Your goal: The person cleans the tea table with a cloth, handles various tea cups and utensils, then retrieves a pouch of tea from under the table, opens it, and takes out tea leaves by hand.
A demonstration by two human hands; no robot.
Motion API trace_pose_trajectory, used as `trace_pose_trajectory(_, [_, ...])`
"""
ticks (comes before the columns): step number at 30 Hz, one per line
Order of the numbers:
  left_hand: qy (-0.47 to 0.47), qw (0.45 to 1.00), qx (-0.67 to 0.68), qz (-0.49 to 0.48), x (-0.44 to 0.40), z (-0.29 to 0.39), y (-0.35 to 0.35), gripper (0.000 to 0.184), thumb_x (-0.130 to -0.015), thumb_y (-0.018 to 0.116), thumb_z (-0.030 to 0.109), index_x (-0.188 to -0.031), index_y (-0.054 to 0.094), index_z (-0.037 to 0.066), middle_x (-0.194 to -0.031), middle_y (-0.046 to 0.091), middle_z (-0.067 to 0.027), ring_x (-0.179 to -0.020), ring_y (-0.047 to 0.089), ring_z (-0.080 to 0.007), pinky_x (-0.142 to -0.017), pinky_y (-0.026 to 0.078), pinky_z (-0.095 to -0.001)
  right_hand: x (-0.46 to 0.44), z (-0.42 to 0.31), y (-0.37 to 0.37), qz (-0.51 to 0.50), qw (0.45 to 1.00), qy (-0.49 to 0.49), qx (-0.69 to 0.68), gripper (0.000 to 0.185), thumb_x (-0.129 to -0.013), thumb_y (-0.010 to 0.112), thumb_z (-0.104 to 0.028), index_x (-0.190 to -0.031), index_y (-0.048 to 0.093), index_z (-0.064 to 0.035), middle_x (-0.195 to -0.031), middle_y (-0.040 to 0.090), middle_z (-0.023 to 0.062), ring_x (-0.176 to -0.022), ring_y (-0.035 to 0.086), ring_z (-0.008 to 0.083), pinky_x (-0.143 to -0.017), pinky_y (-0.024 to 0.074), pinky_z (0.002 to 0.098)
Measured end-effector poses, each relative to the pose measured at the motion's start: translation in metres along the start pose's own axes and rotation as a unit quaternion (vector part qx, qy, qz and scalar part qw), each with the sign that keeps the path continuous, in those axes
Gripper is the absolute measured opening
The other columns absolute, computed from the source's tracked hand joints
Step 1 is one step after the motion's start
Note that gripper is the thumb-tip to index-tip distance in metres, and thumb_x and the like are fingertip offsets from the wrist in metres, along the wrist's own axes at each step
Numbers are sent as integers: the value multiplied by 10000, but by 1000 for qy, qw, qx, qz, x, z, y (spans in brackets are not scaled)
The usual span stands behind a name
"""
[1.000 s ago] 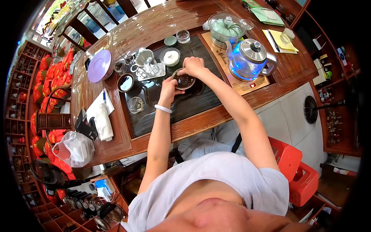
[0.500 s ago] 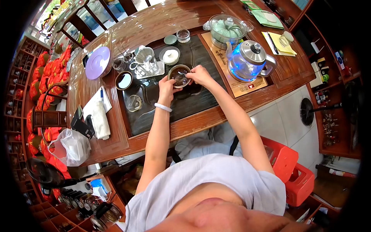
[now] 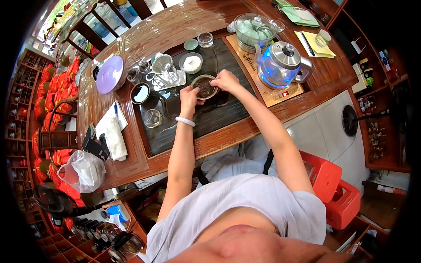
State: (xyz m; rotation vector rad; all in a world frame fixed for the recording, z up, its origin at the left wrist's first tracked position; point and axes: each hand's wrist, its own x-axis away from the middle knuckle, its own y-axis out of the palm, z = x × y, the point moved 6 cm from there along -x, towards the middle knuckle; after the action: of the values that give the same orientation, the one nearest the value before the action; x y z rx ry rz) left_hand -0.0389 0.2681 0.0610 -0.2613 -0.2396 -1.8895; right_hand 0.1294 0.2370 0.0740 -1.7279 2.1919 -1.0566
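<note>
Head view: over the dark tray (image 3: 232, 103), the left hand (image 3: 189, 100) clamps the bowl (image 3: 211, 97)'s rim; the right hand (image 3: 227, 82) touches its opposite side, pinching or not, I cannot tell. Uneven fingertip support could tip its dark contents (image 3: 204, 87) onto the tray.

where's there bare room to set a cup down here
The dark tray is bare between the held bowl and its near edge. So is the table beyond the small green cup. It is crowded around the strainer.
</note>
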Motion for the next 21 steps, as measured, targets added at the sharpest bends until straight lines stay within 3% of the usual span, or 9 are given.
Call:
trace_pose_trajectory(2, [-8, 1000, -11, -20, 1, 0, 2, 167, -802, 487, 41, -883, 599, -53, -677, 612, -109, -439, 559, -160, -357, 464, -246, -5, -16, -11, 63, 988, -77, 115, 292, -605, 695, -342, -742, 700, -84, -717, 661, 108, -684, 636, 244, -658, 495, 346])
trace_pose_trajectory(3, [-7, 1000, -12, -21, 0, 1, 2, 167, -802, 487, 41, -883, 599, -53, -677, 612, -109, -439, 559, -160, -357, 464, -246, -7, -23, -14, 37, 986, -76, 144, 308, -601, 712, -366, -781, 706, -116, -787, 662, 116, -782, 630, 279, -713, 489, 374])
trace_pose_trajectory(10, [17, 999, -18, -26, -4, -2, 0, 151, -814, 542, 104, -850, 611, -25, -667, 611, -78, -449, 553, -132, -351, 431, -224, -22, -44, -4, -59, 968, -166, 177, 328, -600, 739, -327, -826, 686, -95, -909, 651, 128, -883, 615, 279, -785, 480, 368])
trace_pose_trajectory(12, [15, 1000, 6, -21, -4, 0, 1, 159, -817, 547, 119, -839, 611, -25, -661, 610, -74, -450, 553, -129, -351, 428, -221, -23, -43, -5, -50, 972, -174, 150, 289, -613, 722, -285, -805, 685, -73, -847, 654, 141, -841, 622, 288, -770, 484, 364])
trace_pose_trajectory(15, [-21, 999, 41, 5, 1, 1, 1, 200, -821, 526, 129, -798, 591, -59, -640, 607, -96, -449, 567, -153, -365, 443, -233, -15, -41, -9, -9, 978, -191, 78, 227, -673, 672, -219, -752, 677, -6, -586, 609, 150, -529, 607, 218, -563, 485, 325])
trace_pose_trajectory(16, [-21, 999, 42, 7, 1, 1, -1, 200, -821, 526, 129, -798, 591, -59, -640, 607, -96, -449, 567, -153, -365, 443, -233, -14, -39, -8, -12, 978, -192, 79, 227, -673, 672, -219, -752, 677, -6, -586, 609, 150, -529, 607, 218, -563, 485, 325])
trace_pose_trajectory(18, [-48, 997, 65, -22, 0, -2, 0, 196, -832, 517, 114, -845, 561, -77, -676, 618, -130, -496, 603, -191, -361, 449, -228, -15, -29, -11, 36, 988, -143, 42, 207, -639, 664, -241, -675, 671, -37, -632, 617, 160, -672, 626, 294, -662, 493, 369])
trace_pose_trajectory(19, [-50, 996, 66, -24, 0, -2, 0, 204, -834, 505, 102, -864, 545, -95, -692, 618, -157, -520, 616, -220, -386, 465, -237, -13, -27, -9, 79, 978, -189, 45, 209, -700, 652, -208, -702, 667, 1, -503, 580, 114, -443, 579, 177, -493, 478, 298])
trace_pose_trajectory(21, [-53, 994, 90, -24, 2, 0, 3, 200, -836, 500, 97, -872, 542, -95, -701, 619, -160, -525, 617, -223, -404, 476, -244, -12, -19, -3, 91, 981, -168, -21, 211, -703, 649, -205, -698, 665, 5, -497, 578, 105, -433, 574, 164, -470, 474, 291])
